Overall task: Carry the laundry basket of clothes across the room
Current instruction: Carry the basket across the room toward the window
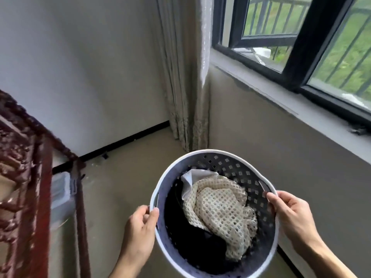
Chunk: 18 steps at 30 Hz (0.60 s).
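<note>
The carved dark wooden furniture (22,177) at the left of the frame is motion-blurred and cut off by the left and bottom edges. Beside it, a pale plastic container (61,195) is too smeared to identify. The laundry basket (220,155) loses its near rim to the bottom edge, and its floor lies hidden beneath the clothes (218,213). Both forearms run out of the bottom edge.

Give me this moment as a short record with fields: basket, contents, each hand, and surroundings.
basket: round perforated laundry basket with white rim, held above the floor
contents: cream mesh garment on top, black clothing beneath, white cloth at the back
left hand: left hand gripping the rim
right hand: right hand gripping the opposite rim
surroundings: curtain in the corner ahead, window at right, carved wooden furniture at left
</note>
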Tool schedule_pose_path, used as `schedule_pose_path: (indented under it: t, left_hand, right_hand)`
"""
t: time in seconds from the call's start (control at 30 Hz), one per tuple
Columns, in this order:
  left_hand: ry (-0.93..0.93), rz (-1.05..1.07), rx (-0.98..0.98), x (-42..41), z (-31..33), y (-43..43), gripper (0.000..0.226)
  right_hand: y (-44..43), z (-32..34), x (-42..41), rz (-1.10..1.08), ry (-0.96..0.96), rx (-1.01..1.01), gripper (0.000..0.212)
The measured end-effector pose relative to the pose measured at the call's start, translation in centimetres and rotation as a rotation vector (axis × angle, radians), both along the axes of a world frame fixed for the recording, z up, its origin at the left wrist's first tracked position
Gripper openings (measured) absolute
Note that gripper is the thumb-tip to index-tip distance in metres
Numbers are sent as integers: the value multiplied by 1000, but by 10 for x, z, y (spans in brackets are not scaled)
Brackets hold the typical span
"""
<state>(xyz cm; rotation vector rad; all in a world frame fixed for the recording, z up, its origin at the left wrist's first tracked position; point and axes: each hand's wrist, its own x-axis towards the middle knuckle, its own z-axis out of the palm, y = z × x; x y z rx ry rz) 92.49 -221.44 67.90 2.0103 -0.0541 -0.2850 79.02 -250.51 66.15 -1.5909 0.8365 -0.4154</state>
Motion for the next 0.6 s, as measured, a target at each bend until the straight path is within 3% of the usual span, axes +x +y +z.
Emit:
schedule_pose_path:
  t: [0.2, 0.43, 0.6]
  left_hand:
    - [4, 178, 2, 99, -13, -42, 30]
    - [3, 367, 12, 191, 0, -67, 39]
    - [35, 506, 10, 257, -13, -56, 32]
  right_hand:
    - [-52, -1, 151, 192, 6, -27, 44]
    - [-93, 8, 320, 429, 28, -46, 41]
    - [-80, 3, 431, 585, 60, -76, 36]
